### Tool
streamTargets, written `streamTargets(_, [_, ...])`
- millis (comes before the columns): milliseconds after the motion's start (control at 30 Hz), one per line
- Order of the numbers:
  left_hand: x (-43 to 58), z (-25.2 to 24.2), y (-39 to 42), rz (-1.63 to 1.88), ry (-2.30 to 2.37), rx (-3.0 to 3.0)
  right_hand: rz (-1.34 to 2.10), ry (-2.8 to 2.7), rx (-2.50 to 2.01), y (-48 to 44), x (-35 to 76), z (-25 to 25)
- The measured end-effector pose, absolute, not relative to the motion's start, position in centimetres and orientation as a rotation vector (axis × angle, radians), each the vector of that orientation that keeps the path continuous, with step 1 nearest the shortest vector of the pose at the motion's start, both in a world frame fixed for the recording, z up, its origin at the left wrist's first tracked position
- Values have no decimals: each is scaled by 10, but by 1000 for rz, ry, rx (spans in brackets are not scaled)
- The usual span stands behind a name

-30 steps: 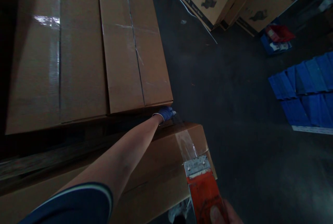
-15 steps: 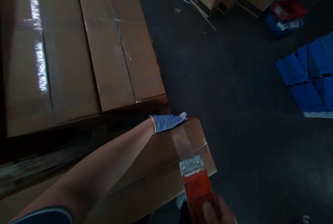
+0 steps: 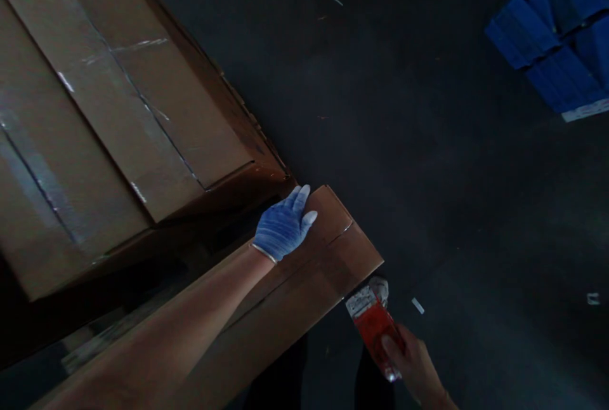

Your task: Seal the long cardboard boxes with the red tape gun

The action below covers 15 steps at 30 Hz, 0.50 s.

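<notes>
We see the left hand (image 3: 284, 227), in a blue glove, stretched forward on a bare, nearly straight arm and lying flat on the far corner of the cardboard box (image 3: 304, 289) – fingers spread, palm down, gripping nothing. A strip of clear tape (image 3: 333, 251) runs across the box top beside that hand toward the near edge. The right hand (image 3: 413, 362), bare, sits low, just off the box's near edge, with its fingers closed around the red tape dispenser (image 3: 373, 324), whose metal end points at the box edge. Beyond the box, along its far side, rises a stack of larger taped cartons (image 3: 109, 124). On the dark floor (image 3: 428, 162), blue bins (image 3: 561, 35) lie well apart – we can read no writing anywhere.
</notes>
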<state>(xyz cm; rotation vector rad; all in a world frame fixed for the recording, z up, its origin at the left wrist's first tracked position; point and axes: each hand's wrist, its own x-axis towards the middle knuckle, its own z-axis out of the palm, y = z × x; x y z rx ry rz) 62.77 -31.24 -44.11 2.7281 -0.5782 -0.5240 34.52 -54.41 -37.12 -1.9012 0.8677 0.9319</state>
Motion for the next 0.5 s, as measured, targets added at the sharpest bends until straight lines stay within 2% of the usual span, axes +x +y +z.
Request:
streamTargets(67, [591, -432, -333, -339, -885, 2665, 894, 815, -1911, -549, 346, -388])
streamTargets(200, [513, -421, -370, -398, -1492, 2350, 817, 687, -1865, -559, 345, -416])
streamTargets(500, [496, -424, -396, -374, -1610, 2399, 694, 560, -1783, -604, 269, -461])
